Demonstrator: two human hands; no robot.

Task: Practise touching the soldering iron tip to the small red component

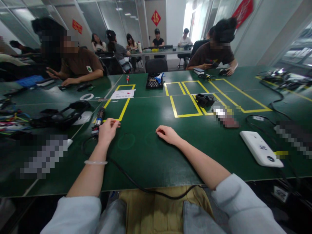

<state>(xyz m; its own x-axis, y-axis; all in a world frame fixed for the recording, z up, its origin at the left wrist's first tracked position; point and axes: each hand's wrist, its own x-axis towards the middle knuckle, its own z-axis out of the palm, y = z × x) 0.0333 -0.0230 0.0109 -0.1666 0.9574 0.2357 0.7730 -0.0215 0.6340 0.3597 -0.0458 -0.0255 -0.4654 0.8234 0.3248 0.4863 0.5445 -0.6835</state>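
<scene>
A thin black rubber cable [136,183] hangs over the near edge of the green worktop [146,169] and loops up by a round black tool with a blue band [99,117]. The tool lies at the left, right by the left hand [109,130]; whether they touch is hard to tell. That hand's fingers are loose and bent, with nothing seen in them. The right hand [168,135] rests with its fingers softly curled, empty too. Past them are yellow tape boxes [188,115], a white paper sheet [122,94], a black plastic part [204,99] and a black tray [154,85]. A flat white plastic case [260,149] lies far right.
</scene>
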